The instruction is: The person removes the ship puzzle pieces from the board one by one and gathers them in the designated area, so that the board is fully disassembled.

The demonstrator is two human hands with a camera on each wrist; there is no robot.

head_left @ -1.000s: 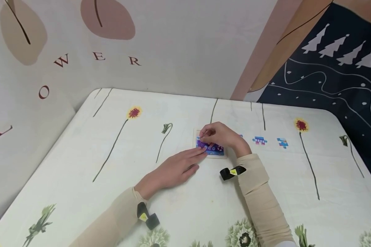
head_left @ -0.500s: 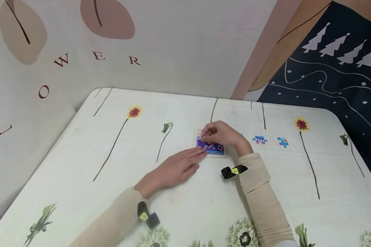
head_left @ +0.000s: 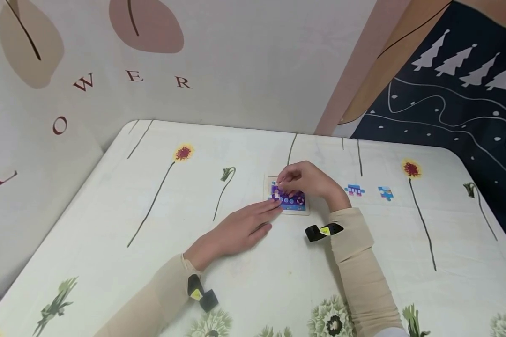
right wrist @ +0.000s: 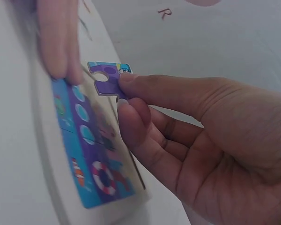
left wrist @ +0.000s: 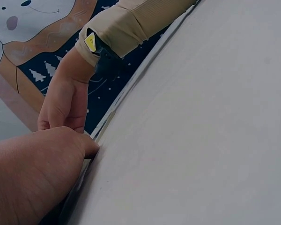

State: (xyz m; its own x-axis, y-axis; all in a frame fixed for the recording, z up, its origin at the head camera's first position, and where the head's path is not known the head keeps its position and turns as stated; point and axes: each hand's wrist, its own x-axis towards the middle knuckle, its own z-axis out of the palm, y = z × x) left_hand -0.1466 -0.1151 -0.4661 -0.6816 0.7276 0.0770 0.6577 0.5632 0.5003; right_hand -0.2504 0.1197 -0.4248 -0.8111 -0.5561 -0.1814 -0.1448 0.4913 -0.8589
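In the right wrist view, my right hand (right wrist: 215, 126) pinches a purple and blue jigsaw piece (right wrist: 107, 77) between thumb and index finger. The piece is tilted up, close over a small jigsaw puzzle (right wrist: 91, 140) in a pale frame. Joined pieces there show round windows, a fish and a ring buoy. Flat, extended fingers of my left hand (head_left: 238, 229) rest on the near left part of the puzzle in the head view. My right hand (head_left: 309, 180) covers its upper right part. In the left wrist view, the puzzle is hidden behind the left hand (left wrist: 37, 168).
Two loose jigsaw pieces, one purple and blue (head_left: 354, 190) and one mostly blue (head_left: 385, 193), lie right of the right hand. A white flower-print cloth (head_left: 152, 196) covers the table. A printed backdrop (head_left: 244, 75) stands behind its far edge.
My right hand has shifted slightly right and away from me with the pinched jigsaw piece, uncovering more of the puzzle's upper left. The left hand stays in place.
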